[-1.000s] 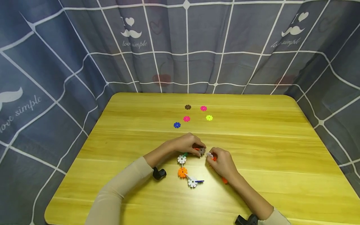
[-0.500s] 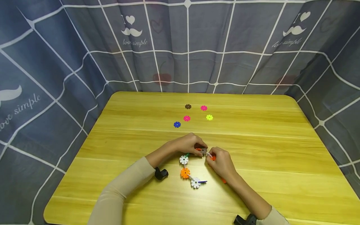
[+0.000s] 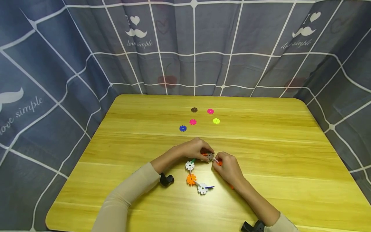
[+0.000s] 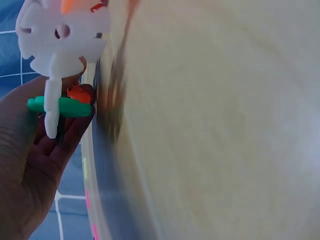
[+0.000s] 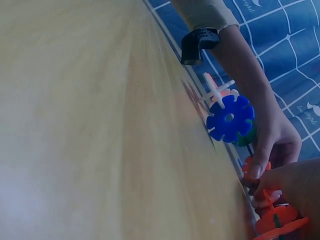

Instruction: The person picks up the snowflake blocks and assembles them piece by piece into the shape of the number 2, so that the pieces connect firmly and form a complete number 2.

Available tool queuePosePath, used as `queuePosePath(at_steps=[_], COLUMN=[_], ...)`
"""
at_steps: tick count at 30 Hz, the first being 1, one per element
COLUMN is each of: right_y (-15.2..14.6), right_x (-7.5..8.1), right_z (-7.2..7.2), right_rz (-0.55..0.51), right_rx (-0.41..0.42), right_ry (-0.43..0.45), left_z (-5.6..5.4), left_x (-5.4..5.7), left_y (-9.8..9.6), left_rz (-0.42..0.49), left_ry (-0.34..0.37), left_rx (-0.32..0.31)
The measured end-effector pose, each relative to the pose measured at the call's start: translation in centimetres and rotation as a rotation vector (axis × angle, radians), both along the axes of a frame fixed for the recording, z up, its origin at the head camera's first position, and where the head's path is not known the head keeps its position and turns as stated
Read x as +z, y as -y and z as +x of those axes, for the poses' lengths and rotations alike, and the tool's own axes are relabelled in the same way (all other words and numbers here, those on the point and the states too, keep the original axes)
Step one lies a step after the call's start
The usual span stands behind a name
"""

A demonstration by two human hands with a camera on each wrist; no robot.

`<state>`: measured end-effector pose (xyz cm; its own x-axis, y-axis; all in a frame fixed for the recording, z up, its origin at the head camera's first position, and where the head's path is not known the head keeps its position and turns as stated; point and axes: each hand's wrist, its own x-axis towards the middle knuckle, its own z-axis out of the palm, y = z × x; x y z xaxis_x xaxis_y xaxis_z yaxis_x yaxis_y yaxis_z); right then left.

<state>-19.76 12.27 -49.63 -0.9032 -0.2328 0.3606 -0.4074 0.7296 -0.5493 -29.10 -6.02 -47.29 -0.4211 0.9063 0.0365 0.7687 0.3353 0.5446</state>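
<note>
My left hand pinches a grey-brown notched disc at one end of a chain of interlocking plastic discs. Along that chain are a green disc, a white disc, an orange disc, another white disc and a blue disc. Facing it, my right hand pinches a white piece joined to an orange-red disc. White piece and grey-brown disc meet between the hands; how deep the slots engage is too small to tell. More orange-red discs sit below the right hand.
Loose discs lie farther back on the wooden table: brown, two pink, yellow-green and blue. Black wrist-worn devices sit by both forearms. A grey-blue curtain surrounds the table's back and sides.
The left hand and its chain have shifted slightly right, bringing the grey-brown disc against the white piece. The right hand has barely moved. Over the last half second almost everything stays still.
</note>
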Motion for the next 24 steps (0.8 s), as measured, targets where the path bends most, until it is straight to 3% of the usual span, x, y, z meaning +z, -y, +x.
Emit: queuePosePath(at_steps=[16,24], right_y=[-0.31,-0.84], right_x=[0.18,0.28], right_z=[0.08,0.83], right_rz=[-0.002,-0.085], right_rx=[0.008,-0.016], right_ry=[-0.021,-0.022], left_z=[0.18,0.20], left_x=[0.01,-0.12], left_y=[-0.08,0.15], left_rz=[0.020,0.023], left_ry=[0.043,0.035], left_rx=[0.009,0.022])
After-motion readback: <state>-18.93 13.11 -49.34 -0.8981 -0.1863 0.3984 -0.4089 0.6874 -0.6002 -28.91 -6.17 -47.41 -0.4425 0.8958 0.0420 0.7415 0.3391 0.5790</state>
